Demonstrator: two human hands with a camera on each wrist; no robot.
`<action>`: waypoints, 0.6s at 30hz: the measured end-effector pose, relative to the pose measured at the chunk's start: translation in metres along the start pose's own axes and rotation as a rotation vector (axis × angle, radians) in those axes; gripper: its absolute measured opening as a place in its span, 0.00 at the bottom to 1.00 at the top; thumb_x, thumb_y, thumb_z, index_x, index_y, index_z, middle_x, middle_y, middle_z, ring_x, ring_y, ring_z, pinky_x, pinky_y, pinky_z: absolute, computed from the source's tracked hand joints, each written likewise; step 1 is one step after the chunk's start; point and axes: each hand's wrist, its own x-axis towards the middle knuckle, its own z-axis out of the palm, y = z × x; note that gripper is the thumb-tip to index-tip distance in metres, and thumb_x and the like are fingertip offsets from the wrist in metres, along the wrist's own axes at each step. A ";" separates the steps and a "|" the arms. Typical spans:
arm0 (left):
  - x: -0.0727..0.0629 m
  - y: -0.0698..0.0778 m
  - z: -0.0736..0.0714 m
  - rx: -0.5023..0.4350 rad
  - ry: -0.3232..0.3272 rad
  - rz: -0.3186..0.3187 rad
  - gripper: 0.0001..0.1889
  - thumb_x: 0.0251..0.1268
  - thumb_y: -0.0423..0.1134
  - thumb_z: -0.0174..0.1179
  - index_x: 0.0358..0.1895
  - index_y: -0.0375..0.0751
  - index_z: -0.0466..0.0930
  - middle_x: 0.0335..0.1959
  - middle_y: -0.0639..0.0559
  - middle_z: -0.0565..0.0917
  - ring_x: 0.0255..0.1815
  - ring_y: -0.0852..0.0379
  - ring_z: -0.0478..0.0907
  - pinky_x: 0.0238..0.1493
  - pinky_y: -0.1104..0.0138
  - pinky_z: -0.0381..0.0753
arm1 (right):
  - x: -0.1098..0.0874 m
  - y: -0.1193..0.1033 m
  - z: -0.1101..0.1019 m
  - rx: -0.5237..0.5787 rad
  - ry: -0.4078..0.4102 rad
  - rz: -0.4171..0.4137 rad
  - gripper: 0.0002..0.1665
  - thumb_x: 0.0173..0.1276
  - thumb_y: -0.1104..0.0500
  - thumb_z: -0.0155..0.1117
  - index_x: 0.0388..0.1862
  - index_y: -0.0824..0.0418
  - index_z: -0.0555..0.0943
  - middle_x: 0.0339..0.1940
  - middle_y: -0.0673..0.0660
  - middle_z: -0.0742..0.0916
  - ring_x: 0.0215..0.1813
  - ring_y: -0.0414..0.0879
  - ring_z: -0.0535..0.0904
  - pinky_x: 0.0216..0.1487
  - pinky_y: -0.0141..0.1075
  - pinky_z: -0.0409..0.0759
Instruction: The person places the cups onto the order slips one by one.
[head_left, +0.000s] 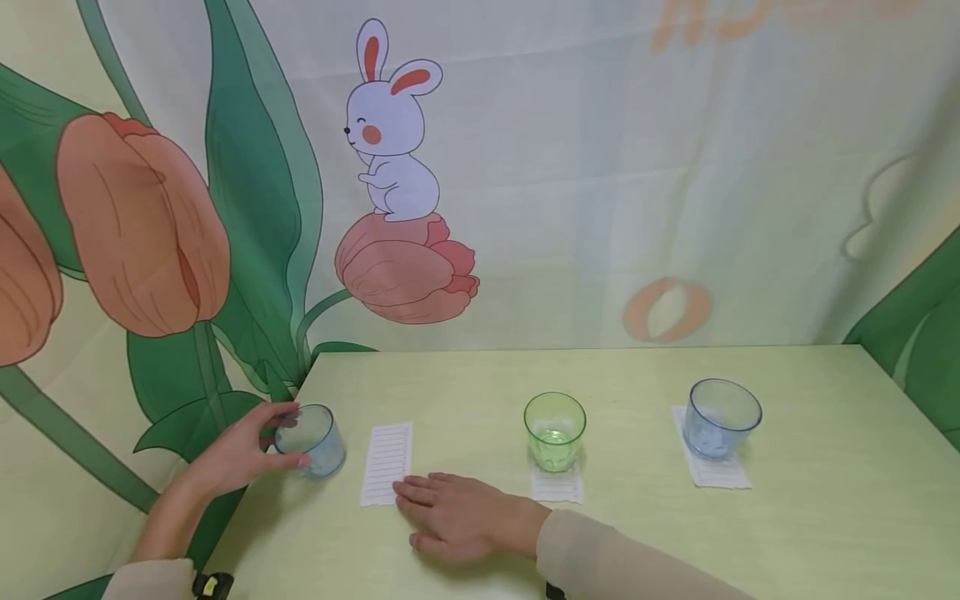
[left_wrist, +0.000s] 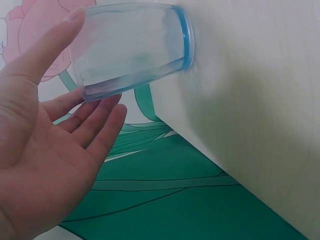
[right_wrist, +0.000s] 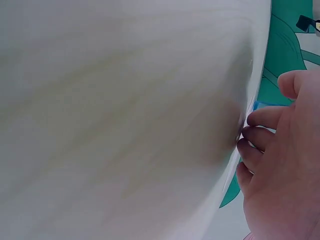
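Observation:
At the table's left side, my left hand (head_left: 243,446) spans the rim of a clear bluish glass (head_left: 324,450), thumb on the near side and fingers on the far side. In the left wrist view this glass (left_wrist: 132,47) stands with its thick blue base at the tabletop, between the thumb and fingers of the left hand (left_wrist: 55,125). My right hand (head_left: 468,517) lies flat, palm down, its fingertips at the lower right edge of a lined paper slip (head_left: 387,458). From the right wrist, the right hand (right_wrist: 280,145) shows its fingertips against the table surface.
A green glass (head_left: 555,433) with some clear liquid stands on a paper slip (head_left: 557,490) at the middle. Farther right, another bluish glass (head_left: 720,421) stands on its own slip (head_left: 723,475). A printed cloth (head_left: 525,183) with tulips and a rabbit hangs behind the table (head_left: 630,533).

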 end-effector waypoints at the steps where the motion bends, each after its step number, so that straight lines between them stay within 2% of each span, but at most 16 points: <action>1: 0.000 0.000 0.001 -0.001 0.001 -0.002 0.47 0.63 0.46 0.79 0.77 0.25 0.63 0.70 0.30 0.73 0.70 0.32 0.71 0.69 0.37 0.73 | 0.000 0.000 0.000 -0.009 -0.003 0.001 0.39 0.88 0.39 0.30 0.87 0.57 0.60 0.88 0.52 0.59 0.87 0.44 0.51 0.84 0.38 0.54; 12: 0.001 -0.005 0.006 -0.072 0.018 -0.022 0.46 0.65 0.45 0.77 0.78 0.28 0.61 0.72 0.33 0.74 0.71 0.35 0.70 0.68 0.42 0.75 | -0.006 0.003 0.000 -0.053 0.010 0.023 0.38 0.88 0.42 0.28 0.85 0.60 0.62 0.88 0.54 0.60 0.87 0.46 0.53 0.84 0.39 0.55; 14: 0.001 -0.006 0.008 -0.078 0.024 -0.021 0.46 0.65 0.45 0.77 0.78 0.29 0.61 0.72 0.33 0.74 0.71 0.33 0.71 0.66 0.47 0.78 | -0.008 0.005 0.000 -0.051 0.014 0.031 0.38 0.89 0.42 0.28 0.85 0.60 0.62 0.87 0.55 0.61 0.87 0.46 0.53 0.84 0.40 0.55; 18: 0.003 -0.008 0.011 -0.075 0.043 -0.011 0.46 0.66 0.47 0.77 0.78 0.30 0.62 0.71 0.33 0.74 0.70 0.33 0.72 0.60 0.66 0.80 | -0.013 0.008 0.001 -0.033 0.015 0.037 0.38 0.89 0.42 0.28 0.85 0.61 0.63 0.87 0.55 0.61 0.87 0.47 0.53 0.84 0.40 0.56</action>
